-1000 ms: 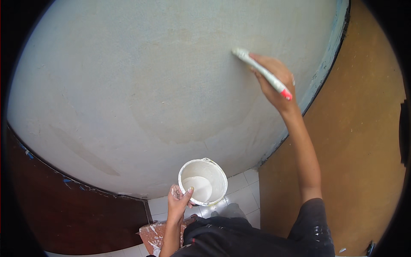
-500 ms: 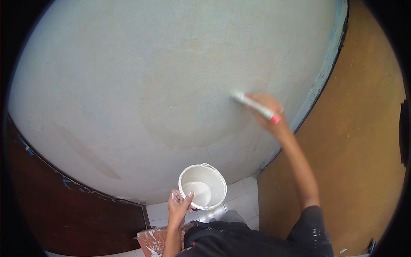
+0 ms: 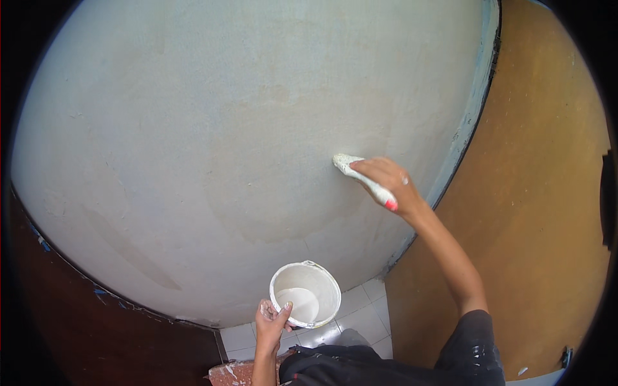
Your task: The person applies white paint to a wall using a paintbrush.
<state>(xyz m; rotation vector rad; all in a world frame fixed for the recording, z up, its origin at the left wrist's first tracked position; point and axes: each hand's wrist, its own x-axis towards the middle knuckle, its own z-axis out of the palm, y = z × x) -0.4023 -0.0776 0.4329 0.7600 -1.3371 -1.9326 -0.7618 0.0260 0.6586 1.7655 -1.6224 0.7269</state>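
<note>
My right hand (image 3: 386, 180) grips a white paint-smeared brush (image 3: 349, 164) with a red handle tip, its bristle end against or very close to the pale, patchy wall (image 3: 193, 128). Low in the middle, my left hand (image 3: 273, 318) holds a white bucket (image 3: 322, 286) by its rim, thumb over the edge; white paint lies in the bottom of the bucket. Smears of white show on both hands.
A dark red-brown panel (image 3: 96, 334) stands at the lower left, a tan wooden panel (image 3: 528, 193) on the right. Below are white floor tiles (image 3: 357, 321) and a paint-splattered reddish object (image 3: 235, 373) beside my body, partly hidden.
My right hand and the brush have moved down the wall and slightly left. The bucket in my left hand sits a little lower in the picture, as does the wall's lower edge.
</note>
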